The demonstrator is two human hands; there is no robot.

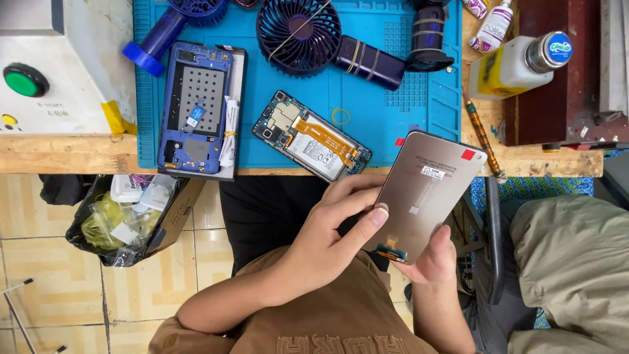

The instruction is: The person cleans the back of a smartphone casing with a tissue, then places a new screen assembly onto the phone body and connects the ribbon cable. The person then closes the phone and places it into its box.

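Nearest, both hands hold a phone screen panel (pixel 429 193) above the lap, its bare back facing up. The right hand (pixel 429 259) is closed around the panel's near end from below, bracing it. The left hand (pixel 327 233) comes across from the left, thumb pressed on the panel's left edge and fingers curled behind, apparently to steady it for inspection. Just beyond, on the blue mat (pixel 419 111) at the bench's near edge, an opened phone (pixel 311 136) lies tilted with its battery and orange ribbon exposed. Left of it rests a blue frame (pixel 196 108). Farther back lie two small fans (pixel 298 29). Far right stands a white bottle (pixel 517 64). A waste box (pixel 141 216) sits on the floor, left.
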